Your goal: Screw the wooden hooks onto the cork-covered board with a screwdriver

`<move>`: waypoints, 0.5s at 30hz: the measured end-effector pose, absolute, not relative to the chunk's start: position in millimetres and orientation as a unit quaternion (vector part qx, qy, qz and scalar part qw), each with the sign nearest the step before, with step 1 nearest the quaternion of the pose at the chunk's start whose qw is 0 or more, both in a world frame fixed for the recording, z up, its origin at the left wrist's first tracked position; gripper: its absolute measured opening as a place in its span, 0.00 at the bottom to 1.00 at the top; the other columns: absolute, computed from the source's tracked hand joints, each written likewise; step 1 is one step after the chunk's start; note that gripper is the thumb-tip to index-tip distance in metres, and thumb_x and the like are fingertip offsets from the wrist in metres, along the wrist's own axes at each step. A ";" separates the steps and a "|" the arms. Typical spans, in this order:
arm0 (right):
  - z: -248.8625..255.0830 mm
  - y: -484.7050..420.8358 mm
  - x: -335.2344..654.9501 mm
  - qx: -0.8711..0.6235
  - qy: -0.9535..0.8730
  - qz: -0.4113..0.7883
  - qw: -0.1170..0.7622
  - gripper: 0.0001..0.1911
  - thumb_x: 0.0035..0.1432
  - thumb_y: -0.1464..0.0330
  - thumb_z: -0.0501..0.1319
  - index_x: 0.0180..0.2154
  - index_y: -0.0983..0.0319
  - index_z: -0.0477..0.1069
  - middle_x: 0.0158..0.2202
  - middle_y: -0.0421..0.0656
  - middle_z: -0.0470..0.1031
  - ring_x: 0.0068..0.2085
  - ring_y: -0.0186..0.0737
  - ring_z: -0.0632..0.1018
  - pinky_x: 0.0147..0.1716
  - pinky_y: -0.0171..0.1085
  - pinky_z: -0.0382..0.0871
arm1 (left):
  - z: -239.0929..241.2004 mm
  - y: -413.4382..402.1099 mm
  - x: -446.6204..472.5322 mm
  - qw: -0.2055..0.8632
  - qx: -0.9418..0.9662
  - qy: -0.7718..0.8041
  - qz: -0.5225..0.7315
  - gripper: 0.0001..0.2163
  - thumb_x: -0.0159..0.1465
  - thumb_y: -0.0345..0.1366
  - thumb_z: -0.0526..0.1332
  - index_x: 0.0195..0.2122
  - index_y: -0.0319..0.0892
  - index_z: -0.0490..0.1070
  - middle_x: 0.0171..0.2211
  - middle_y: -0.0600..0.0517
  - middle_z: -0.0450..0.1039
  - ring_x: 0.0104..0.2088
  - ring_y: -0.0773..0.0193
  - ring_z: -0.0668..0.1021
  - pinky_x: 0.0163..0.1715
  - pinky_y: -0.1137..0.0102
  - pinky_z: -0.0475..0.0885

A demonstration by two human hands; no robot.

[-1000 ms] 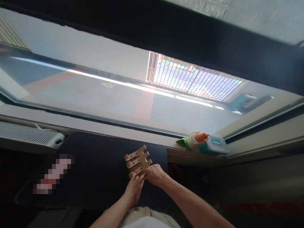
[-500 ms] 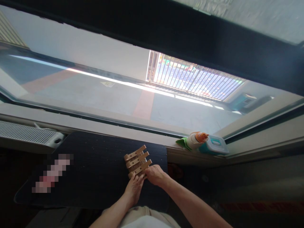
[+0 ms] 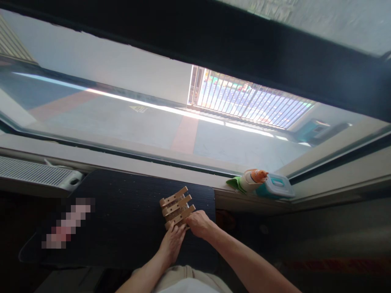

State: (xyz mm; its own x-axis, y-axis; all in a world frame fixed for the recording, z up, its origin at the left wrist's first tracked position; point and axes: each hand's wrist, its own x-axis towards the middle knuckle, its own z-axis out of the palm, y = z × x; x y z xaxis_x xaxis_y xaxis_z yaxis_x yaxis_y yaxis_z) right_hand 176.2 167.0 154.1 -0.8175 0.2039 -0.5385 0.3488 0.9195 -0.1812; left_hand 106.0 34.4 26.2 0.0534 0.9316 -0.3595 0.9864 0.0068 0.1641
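Observation:
A small stack of pale wooden blocks point(image 3: 175, 205), laid crosswise in layers, stands on a black tabletop point(image 3: 122, 215) near its right end. My left hand point(image 3: 172, 242) reaches up to the stack's near side, fingers together and touching the lowest blocks. My right hand point(image 3: 198, 224) is curled, its fingertips pinched on the near right end of a bottom block. Both forearms come in from the lower edge of the view.
A wide window runs behind the table over a pale sill point(image 3: 152, 162). On the sill at right lie a white bottle with an orange cap point(image 3: 253, 179), a green cloth and a teal lidded box point(image 3: 276, 186). A white ribbed radiator point(image 3: 33, 173) sits left. A blurred patch point(image 3: 67, 224) lies on the table's left part.
Almost nothing differs. Both hands stay at the near side of the block stack, with only a slight shift of the view.

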 end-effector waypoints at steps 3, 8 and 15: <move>156.2 165.9 176.4 0.148 0.942 -0.141 0.268 0.14 0.53 0.76 0.55 0.39 0.62 0.74 0.42 0.47 0.77 0.45 0.43 0.76 0.39 0.34 0.70 | 24.6 34.3 106.6 0.180 0.701 0.687 -0.067 0.28 0.60 0.39 0.52 0.63 0.49 0.50 0.63 0.48 0.56 0.58 0.53 0.62 0.59 0.52 0.46; 147.7 168.0 182.6 0.158 0.939 -0.144 0.268 0.13 0.59 0.74 0.53 0.41 0.62 0.73 0.40 0.47 0.77 0.44 0.40 0.76 0.39 0.33 0.70 | 24.3 36.2 106.1 0.182 0.703 0.685 -0.066 0.30 0.59 0.39 0.53 0.63 0.50 0.47 0.62 0.48 0.57 0.56 0.53 0.64 0.59 0.51 0.46; 138.8 166.4 185.0 0.185 0.938 -0.125 0.266 0.15 0.61 0.63 0.56 0.46 0.65 0.67 0.43 0.45 0.71 0.39 0.37 0.75 0.38 0.42 0.72 | 27.1 38.0 105.1 0.193 0.705 0.678 -0.074 0.30 0.59 0.39 0.53 0.63 0.47 0.48 0.61 0.45 0.58 0.56 0.52 0.64 0.59 0.51 0.46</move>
State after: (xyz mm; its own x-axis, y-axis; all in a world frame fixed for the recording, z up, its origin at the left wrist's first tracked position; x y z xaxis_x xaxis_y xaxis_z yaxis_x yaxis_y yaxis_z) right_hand 185.0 166.4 138.8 -0.7898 0.2801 -0.5456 0.4132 0.9004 -0.1360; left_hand 105.1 38.0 27.1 0.0685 0.9278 -0.3668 0.9851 -0.0047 0.1722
